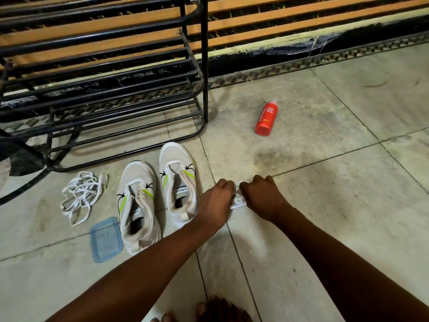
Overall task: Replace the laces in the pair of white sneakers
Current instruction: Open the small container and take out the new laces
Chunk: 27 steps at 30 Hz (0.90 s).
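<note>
Toes (209, 310) at the bottom edge, so you're crouched over the floor (325, 205) with both arms out.

Left to right: old white laces (80, 196) in a loose heap on the tile, well apart from your hands. Blue plastic lid (106, 239) just beside the left sneaker (137, 205). Right sneaker (177, 182) next to it. Both shoes have bare eyelets and stand toes toward the black rack (104, 89).

Your left hand (214, 203) and right hand (262, 196) both have fingers curled, pinching a small white printed packet (239, 198) between them on the floor, just right of the right sneaker. Likely the new laces; contents not visible.

To open it well: grip close to the packet's edge with both hands, pull apart evenly, don't yank or the laces spill. Keep the new ones clear of the old heap to avoid mixing.

Red foam body wash bottle (266, 117) lies further back, irrelevant.
</note>
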Each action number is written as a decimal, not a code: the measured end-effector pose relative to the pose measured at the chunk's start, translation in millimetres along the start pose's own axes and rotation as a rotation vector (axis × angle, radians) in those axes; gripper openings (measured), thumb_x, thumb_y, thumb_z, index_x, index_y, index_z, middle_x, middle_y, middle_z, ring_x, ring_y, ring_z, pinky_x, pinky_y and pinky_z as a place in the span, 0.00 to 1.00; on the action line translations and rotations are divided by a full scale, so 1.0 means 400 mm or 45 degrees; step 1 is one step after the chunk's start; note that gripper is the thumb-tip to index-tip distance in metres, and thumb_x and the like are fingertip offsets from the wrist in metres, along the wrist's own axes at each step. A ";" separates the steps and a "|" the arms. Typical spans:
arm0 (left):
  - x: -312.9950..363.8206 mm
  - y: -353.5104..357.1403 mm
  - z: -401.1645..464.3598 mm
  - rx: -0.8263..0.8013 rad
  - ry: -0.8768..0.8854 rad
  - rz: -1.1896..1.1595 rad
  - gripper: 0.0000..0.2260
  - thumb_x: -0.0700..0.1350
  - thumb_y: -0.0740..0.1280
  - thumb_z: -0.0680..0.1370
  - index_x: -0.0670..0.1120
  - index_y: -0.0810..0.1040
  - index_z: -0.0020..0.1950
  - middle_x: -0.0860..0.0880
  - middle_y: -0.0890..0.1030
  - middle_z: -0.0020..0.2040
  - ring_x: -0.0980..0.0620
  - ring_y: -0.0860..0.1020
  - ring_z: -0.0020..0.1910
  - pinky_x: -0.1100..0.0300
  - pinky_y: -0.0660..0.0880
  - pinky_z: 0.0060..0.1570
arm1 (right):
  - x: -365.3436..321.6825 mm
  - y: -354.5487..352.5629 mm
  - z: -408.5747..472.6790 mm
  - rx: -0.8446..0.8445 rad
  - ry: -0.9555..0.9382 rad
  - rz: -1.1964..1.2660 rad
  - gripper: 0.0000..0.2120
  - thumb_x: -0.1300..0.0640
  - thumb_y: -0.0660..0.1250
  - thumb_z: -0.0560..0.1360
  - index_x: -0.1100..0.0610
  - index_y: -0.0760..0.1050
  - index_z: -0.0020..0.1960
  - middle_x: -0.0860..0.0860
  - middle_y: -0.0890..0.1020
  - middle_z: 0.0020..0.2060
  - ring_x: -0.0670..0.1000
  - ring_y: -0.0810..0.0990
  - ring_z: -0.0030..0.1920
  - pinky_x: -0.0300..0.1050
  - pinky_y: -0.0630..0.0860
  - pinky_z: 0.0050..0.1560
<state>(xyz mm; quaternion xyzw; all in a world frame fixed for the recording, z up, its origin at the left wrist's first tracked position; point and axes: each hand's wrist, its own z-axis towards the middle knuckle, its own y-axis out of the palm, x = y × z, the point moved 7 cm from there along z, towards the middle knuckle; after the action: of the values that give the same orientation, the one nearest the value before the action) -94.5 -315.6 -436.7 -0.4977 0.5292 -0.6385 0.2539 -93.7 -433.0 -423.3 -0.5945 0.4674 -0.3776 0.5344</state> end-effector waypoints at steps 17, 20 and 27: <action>-0.009 0.006 -0.008 0.039 0.016 0.010 0.04 0.40 0.68 0.77 0.47 0.81 0.49 0.49 0.73 0.51 0.44 0.81 0.44 0.52 0.76 0.37 | 0.001 0.030 -0.011 0.247 -0.041 0.014 0.10 0.64 0.76 0.56 0.53 0.80 0.33 0.47 0.77 0.27 0.56 0.78 0.35 0.48 0.72 0.33; -0.004 0.001 -0.002 0.067 0.020 0.028 0.04 0.41 0.71 0.74 0.46 0.83 0.47 0.49 0.74 0.51 0.45 0.79 0.46 0.51 0.79 0.40 | 0.002 0.039 -0.014 0.252 -0.047 -0.008 0.09 0.62 0.70 0.58 0.51 0.83 0.36 0.47 0.79 0.33 0.55 0.76 0.41 0.48 0.71 0.38; 0.008 0.013 0.002 0.051 0.186 0.191 0.05 0.44 0.72 0.71 0.48 0.86 0.44 0.51 0.81 0.53 0.47 0.81 0.47 0.55 0.74 0.46 | -0.004 0.022 -0.029 0.432 -0.114 0.054 0.13 0.62 0.56 0.67 0.57 0.80 0.37 0.53 0.77 0.46 0.57 0.75 0.46 0.50 0.69 0.40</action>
<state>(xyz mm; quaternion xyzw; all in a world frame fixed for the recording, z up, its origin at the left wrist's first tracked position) -96.0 -320.4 -440.5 -0.4037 0.5692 -0.6627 0.2717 -106.5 -434.7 -430.2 -0.5019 0.3852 -0.4129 0.6552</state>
